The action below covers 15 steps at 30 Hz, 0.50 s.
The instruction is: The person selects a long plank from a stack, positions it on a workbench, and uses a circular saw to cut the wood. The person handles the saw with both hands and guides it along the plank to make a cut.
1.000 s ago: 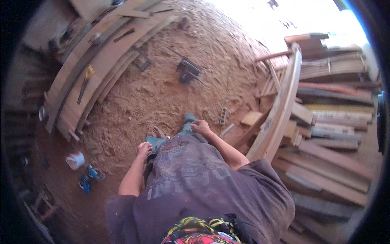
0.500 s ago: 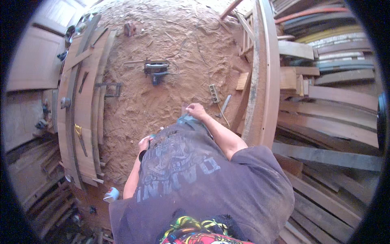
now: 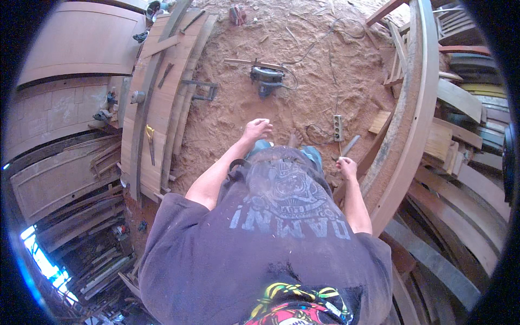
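My left hand (image 3: pixel 258 129) is held forward above the dusty ground, its fingers loosely bent and slightly apart, with nothing visible in them. My right hand (image 3: pixel 346 167) hangs lower at my right side, its fingers half curled, and no held thing shows. Close beyond the right hand lie a flat grey strip (image 3: pixel 351 144) and a power strip (image 3: pixel 337 129) with several sockets. Farther ahead of the left hand, a dark circular saw (image 3: pixel 266 78) rests on the ground beside a thin wooden strip (image 3: pixel 253 64). One bare foot (image 3: pixel 295 139) shows below my shirt.
On the left, long boards (image 3: pixel 162 108) bear a yellow-handled handsaw (image 3: pixel 150 142) and a small round metal piece (image 3: pixel 138 97). A rectangular frame (image 3: pixel 203 89) juts from their edge. A long thick beam (image 3: pixel 414 135) and stacked planks (image 3: pixel 466 195) line the right. Cables (image 3: pixel 307 51) cross the ground.
The view has shifted, so the circular saw and boards appear farther right. My left hand has swung forward, and my right hand has drawn back toward my right side.
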Each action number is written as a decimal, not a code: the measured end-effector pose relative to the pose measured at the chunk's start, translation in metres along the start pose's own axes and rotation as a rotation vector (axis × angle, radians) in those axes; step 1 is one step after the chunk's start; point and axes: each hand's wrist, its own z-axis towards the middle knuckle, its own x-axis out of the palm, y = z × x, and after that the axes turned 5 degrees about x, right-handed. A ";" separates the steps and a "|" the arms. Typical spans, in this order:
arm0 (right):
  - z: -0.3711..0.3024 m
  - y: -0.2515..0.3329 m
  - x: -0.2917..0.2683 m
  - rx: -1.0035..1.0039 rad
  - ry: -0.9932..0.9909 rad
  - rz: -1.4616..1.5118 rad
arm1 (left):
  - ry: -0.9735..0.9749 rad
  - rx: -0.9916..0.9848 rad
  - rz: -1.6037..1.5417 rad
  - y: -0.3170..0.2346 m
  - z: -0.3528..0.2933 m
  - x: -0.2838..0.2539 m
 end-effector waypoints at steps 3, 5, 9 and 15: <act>-0.011 -0.018 0.015 0.071 0.041 -0.011 | 0.026 -0.043 0.019 -0.004 0.001 0.004; -0.027 -0.011 0.046 0.104 0.094 -0.021 | -0.029 -0.077 -0.022 0.001 0.002 -0.014; -0.043 0.038 0.094 -0.058 0.114 -0.200 | -0.212 -0.109 -0.338 0.035 0.016 -0.079; -0.014 0.114 0.136 -0.047 0.098 -0.013 | -0.215 -0.144 -0.476 0.033 0.053 -0.142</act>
